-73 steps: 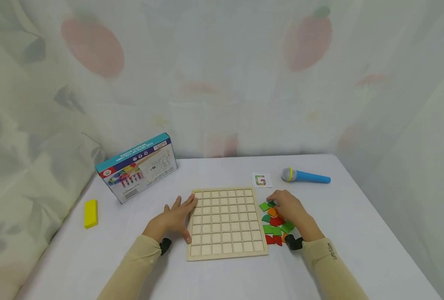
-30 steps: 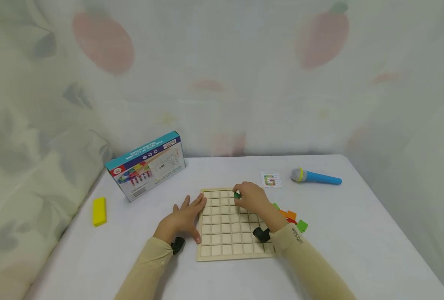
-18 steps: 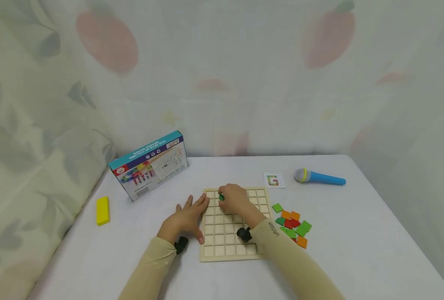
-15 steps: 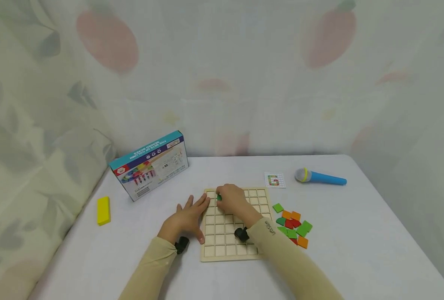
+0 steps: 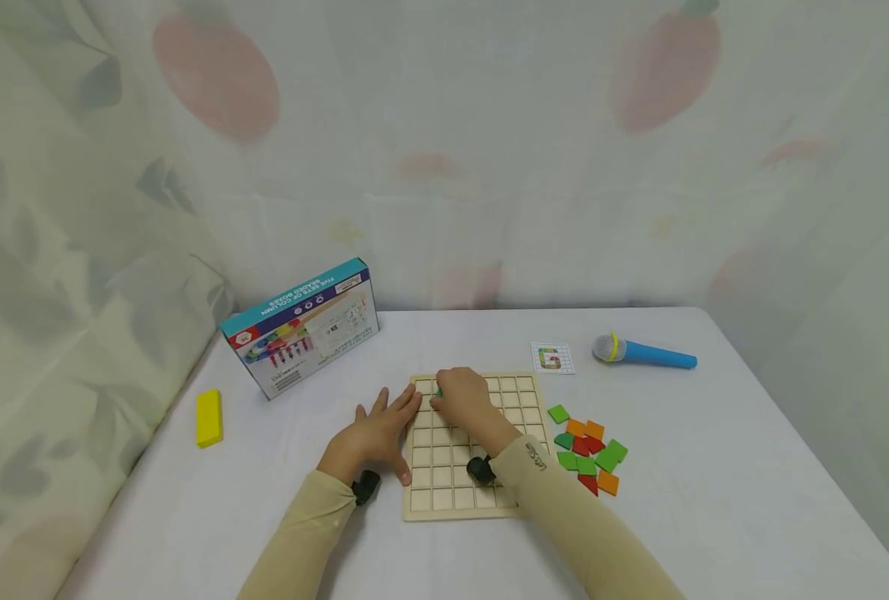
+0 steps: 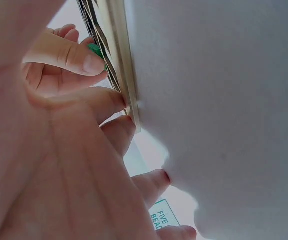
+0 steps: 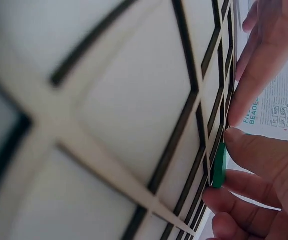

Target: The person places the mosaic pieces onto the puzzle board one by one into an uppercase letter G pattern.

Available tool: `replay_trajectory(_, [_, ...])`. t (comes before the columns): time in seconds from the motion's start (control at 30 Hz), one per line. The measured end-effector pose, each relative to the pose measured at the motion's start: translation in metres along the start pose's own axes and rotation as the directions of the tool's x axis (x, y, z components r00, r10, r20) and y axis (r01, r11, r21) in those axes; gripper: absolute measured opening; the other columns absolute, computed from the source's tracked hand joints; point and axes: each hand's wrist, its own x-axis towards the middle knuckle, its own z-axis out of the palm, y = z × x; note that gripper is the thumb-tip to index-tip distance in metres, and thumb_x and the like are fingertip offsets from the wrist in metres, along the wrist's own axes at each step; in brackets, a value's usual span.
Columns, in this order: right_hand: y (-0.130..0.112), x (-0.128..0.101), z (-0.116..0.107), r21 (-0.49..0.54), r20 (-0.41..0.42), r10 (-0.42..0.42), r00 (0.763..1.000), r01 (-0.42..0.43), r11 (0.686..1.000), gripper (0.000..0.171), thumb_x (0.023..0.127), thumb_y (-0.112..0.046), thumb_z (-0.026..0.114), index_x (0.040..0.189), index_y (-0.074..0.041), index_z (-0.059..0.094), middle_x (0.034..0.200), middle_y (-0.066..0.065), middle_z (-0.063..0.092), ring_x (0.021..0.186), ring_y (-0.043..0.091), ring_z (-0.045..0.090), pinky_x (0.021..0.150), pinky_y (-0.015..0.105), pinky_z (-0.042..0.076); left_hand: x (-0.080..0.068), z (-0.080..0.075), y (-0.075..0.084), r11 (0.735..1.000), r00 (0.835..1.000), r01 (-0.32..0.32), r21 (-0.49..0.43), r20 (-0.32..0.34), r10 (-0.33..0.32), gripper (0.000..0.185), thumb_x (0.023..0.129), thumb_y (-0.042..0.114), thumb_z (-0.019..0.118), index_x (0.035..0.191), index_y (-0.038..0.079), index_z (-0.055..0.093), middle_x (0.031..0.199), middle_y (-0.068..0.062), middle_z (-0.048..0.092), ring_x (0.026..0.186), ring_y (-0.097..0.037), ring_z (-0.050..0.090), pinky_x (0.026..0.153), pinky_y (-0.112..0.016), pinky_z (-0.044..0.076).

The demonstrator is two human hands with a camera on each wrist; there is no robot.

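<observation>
1 green piece (image 7: 219, 167) | pinched between right fingers (image 7: 244, 207) | left fingers (image 6: 118, 132) spread, touching board's (image 5: 442, 477) edge

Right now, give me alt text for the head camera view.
A person's right hand pinches a green piece at a wooden grid board while the left hand touches the board's left edge. Colored tiles lie to its right; a box, yellow block, card and blue microphone share the white table.

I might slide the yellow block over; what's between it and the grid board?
In head view, bare tabletop, then the left hand touching the board.
</observation>
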Motion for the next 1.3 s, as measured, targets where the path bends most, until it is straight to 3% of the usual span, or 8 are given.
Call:
replay_trajectory(0.13, [0.002,-0.003,-0.004,0.078,-0.001,-0.011,1.000,0.011,0.997,0.018,0.086,-0.028,0.065,0.079,-0.012,0.063,0.071,-0.002,0.060,0.064,0.013,0.056,0.056,0.028,0.046,0.001,0.000,0.000,1.000,1.000,0.000,0.007,-0.001,0.000,0.131,0.042,0.040,0.089,0.149,0.017,0.017,0.156,-0.001,0.002,0.138,-0.043,-0.002,0.098,-0.072,0.005])
replay_trajectory(0.33, [0.004,-0.007,-0.012,0.170,0.028,-0.023,0.999,0.018,0.985,0.016,0.086,-0.019,0.065,0.096,-0.007,0.069,0.093,0.005,0.068,0.082,0.021,0.064,0.069,0.033,0.053,0.001,0.000,0.000,1.000,1.000,0.006,0.004,0.001,-0.006,0.130,0.043,0.039,0.089,0.149,0.017,0.017,0.156,-0.001,0.003,0.138,-0.042,-0.003,0.099,-0.071,0.004])
replay_trajectory(0.57, [0.005,-0.010,-0.013,0.199,0.051,-0.019,0.998,0.009,0.980,0.013,0.084,-0.018,0.067,0.093,-0.008,0.069,0.089,0.002,0.067,0.080,0.019,0.062,0.068,0.032,0.051,0.003,0.000,0.001,1.000,1.000,0.005,0.002,0.006,-0.005,0.130,0.042,0.040,0.089,0.149,0.018,0.017,0.156,0.000,0.003,0.138,-0.042,-0.003,0.099,-0.071,0.004])
replay_trajectory(0.8, [0.013,-0.015,-0.017,0.200,0.022,-0.021,1.000,0.016,0.980,0.024,0.085,-0.020,0.066,0.107,-0.009,0.066,0.094,0.005,0.067,0.083,0.020,0.063,0.069,0.034,0.051,0.004,0.002,-0.001,1.000,1.000,0.023,0.017,0.010,-0.023,0.132,0.042,0.043,0.088,0.149,0.019,0.016,0.156,0.000,0.002,0.138,-0.042,-0.002,0.098,-0.072,0.005])
replay_trajectory(1.1, [0.065,-0.033,-0.029,0.194,-0.022,-0.045,0.999,0.048,0.980,0.026,0.085,-0.016,0.067,0.110,-0.009,0.065,0.088,0.001,0.059,0.073,0.014,0.055,0.060,0.028,0.047,0.003,0.001,0.002,0.999,0.999,0.036,-0.002,0.001,-0.036,0.132,0.041,0.040,0.089,0.149,0.017,0.017,0.156,-0.002,0.003,0.138,-0.043,-0.002,0.098,-0.072,0.005])
replay_trajectory(1.3, [0.107,-0.050,-0.034,0.199,-0.016,-0.004,1.000,0.007,0.980,0.027,0.083,-0.017,0.069,0.109,-0.009,0.066,0.092,0.003,0.060,0.074,0.014,0.056,0.060,0.028,0.048,0.002,0.001,0.005,1.000,1.000,0.029,0.004,0.001,-0.029,0.132,0.041,0.039,0.089,0.149,0.016,0.016,0.156,-0.003,0.003,0.137,-0.044,-0.002,0.098,-0.072,0.007])
